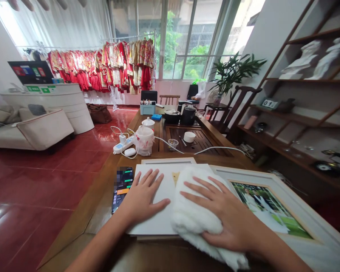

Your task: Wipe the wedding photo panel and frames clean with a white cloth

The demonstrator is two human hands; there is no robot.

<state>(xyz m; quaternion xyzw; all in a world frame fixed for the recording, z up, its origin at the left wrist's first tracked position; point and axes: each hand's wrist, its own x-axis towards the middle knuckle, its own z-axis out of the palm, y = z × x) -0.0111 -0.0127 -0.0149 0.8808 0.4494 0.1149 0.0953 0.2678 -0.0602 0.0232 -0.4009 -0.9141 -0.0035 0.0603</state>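
My left hand (147,196) lies flat with fingers spread on a white board-like panel (158,223) on the wooden table. Under my right hand (219,204) is a bunched white fluffy cloth (192,215), pressed onto the panel's right side. The fingers of that hand are stretched over the cloth, and one loose end hangs toward the table's near edge. A small tan patch (175,176) shows on the panel beside the cloth. A framed photo (269,207) of two people outdoors lies to the right, partly covered by my right hand and arm.
A lit phone (123,189) lies left of the panel. Beyond it stand a power strip (124,144), a white lidded jar (148,124) and a wrapped container (144,140). A white cable (215,147) crosses near the tea tray (204,141), which holds a white cup (189,136).
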